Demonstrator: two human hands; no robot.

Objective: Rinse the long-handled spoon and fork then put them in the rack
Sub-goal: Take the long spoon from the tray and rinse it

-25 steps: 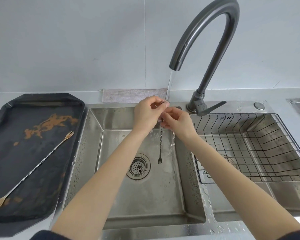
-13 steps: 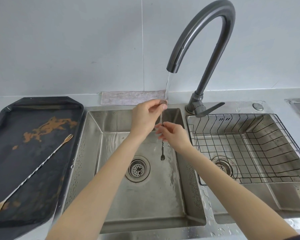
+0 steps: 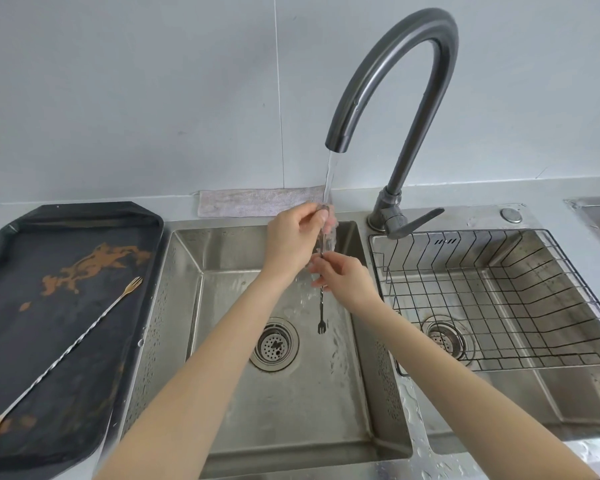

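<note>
Head view is showing the left hand (image 3: 290, 237) pinching the top of a dark fork (image 3: 321, 306) under running water over the sink (image 3: 378, 403), while the right hand (image 3: 347, 278) is closing around its handle; another long utensil (image 3: 66, 351) is lying on the tray (image 3: 84, 216).

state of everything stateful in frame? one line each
faucet: running
dark utensil: held upright under the stream, fork end down
left hand: gripping the utensil's top end
right hand: pinching its shaft
gold-tipped utensil: lying on the tray, untouched
black tray: stained brown
wire rack: nothing in it
left basin: wet, drain unplugged
</note>
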